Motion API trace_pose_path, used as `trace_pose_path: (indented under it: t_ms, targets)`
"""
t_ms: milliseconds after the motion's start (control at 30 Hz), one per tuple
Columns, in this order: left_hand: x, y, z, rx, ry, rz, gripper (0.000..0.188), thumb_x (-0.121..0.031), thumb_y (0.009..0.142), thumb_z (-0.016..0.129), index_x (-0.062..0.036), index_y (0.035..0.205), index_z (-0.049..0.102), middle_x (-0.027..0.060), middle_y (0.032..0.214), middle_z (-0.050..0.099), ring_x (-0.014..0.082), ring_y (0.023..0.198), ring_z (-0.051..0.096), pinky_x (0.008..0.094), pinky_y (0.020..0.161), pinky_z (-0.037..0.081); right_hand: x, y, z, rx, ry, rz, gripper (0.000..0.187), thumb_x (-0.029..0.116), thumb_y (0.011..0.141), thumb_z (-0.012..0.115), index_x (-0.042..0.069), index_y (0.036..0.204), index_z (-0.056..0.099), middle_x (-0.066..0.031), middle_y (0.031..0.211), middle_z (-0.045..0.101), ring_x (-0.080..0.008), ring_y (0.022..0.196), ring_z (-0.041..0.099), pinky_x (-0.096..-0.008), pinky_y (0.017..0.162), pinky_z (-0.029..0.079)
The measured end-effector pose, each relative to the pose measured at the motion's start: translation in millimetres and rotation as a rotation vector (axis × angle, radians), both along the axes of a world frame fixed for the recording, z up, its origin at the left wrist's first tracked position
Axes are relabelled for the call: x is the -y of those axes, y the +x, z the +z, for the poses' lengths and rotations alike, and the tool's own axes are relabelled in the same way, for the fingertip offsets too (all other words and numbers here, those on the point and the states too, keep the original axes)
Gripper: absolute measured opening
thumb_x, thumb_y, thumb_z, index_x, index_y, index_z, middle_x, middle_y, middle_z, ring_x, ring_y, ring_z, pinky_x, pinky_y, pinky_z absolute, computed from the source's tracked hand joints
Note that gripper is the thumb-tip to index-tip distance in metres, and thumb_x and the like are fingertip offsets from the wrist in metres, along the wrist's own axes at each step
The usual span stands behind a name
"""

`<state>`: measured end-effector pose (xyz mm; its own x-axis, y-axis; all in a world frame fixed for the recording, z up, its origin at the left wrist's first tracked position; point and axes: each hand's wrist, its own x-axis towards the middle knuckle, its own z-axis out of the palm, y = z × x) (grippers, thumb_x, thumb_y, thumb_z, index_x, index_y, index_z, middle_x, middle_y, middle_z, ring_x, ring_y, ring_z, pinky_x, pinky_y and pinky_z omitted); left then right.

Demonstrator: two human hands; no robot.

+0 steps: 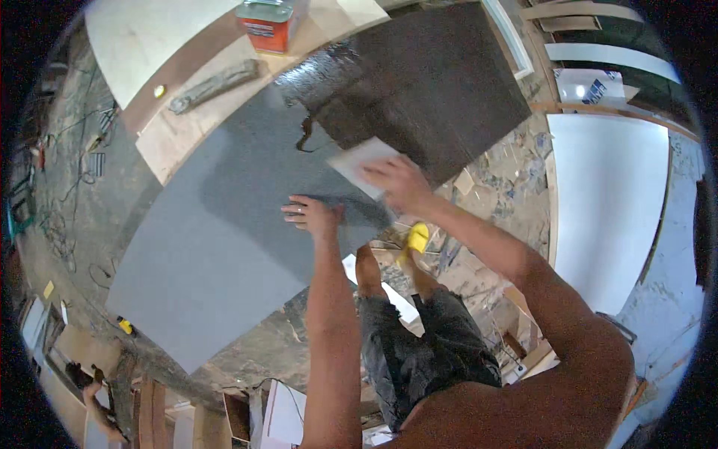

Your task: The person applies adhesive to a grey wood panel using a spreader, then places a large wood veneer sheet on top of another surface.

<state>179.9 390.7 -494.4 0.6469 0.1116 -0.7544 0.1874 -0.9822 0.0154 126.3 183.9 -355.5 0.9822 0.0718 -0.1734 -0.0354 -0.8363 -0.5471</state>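
Note:
A large grey sheet [202,247] lies in front of me, its far right part covered by a wet, glossy dark brown coating [441,82]. A stray dark smear [304,135] runs onto the grey part. My left hand [318,215] rests on the grey surface, fingers stretched out, holding nothing. In my right hand [400,182] is a thin white rectangular piece [359,162], slightly tilted, at the near edge of the brown coating. The fingers lie over its right side; its underside is hidden.
A red rectangular can [267,28] and a worn wood strip [215,86] sit on pale boards beyond the sheet. At right leans or lies a white panel [609,202]. Scraps litter the floor around my yellow footwear [418,237]. A yellow-black tool [125,325] lies at lower left.

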Motion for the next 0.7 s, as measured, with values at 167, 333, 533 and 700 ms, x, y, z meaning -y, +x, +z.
trace_pose_path:
  t_ms: [167,333,533,700]
  targets:
    - [51.5,-16.0,9.2,0.007,-0.048,-0.056,0.144,-0.049,0.062,0.092,0.0102,0.153,-0.003,0.0466,0.153,-0.002,0.0665,0.141,0.006,0.0662,0.11,0.032,4.2,151.4,-86.8,0.362,-0.352,0.158,0.05,0.015,0.083,0.06,0.024,0.132,0.061,-0.0009,0.134,0.06,-0.0219,0.118,0.055,-0.0434,0.098,0.043]
    - [26.8,-19.0,-1.2,0.088,-0.005,-0.05,0.141,-0.045,0.063,0.092,0.0112,0.153,-0.002,0.0473,0.152,-0.001,0.0677,0.139,0.009,0.0666,0.106,0.037,-49.8,174.7,-142.1,0.309,-0.44,0.171,0.043,0.019,0.091,0.053,0.026,0.133,0.061,-0.0043,0.137,0.057,-0.0221,0.121,0.053,-0.0453,0.098,0.04]
    - [23.1,-17.9,-5.0,0.106,0.004,-0.069,0.141,-0.046,0.063,0.092,0.0123,0.152,0.0,0.0489,0.151,0.002,0.0686,0.138,0.012,0.0663,0.104,0.039,-51.9,177.9,-161.7,0.298,-0.431,0.154,0.043,0.019,0.093,0.05,0.026,0.135,0.059,-0.0055,0.143,0.051,-0.0227,0.125,0.05,-0.0471,0.097,0.039]
    - [32.4,-17.0,-2.2,0.13,0.024,-0.133,0.139,-0.051,0.062,0.091,0.0138,0.152,0.007,0.0502,0.15,0.005,0.0699,0.135,0.018,0.0645,0.101,0.044,-42.1,213.8,-156.4,0.343,-0.451,0.153,0.043,0.019,0.093,0.051,0.026,0.134,0.06,-0.0042,0.139,0.054,-0.0218,0.123,0.05,-0.0469,0.099,0.037]
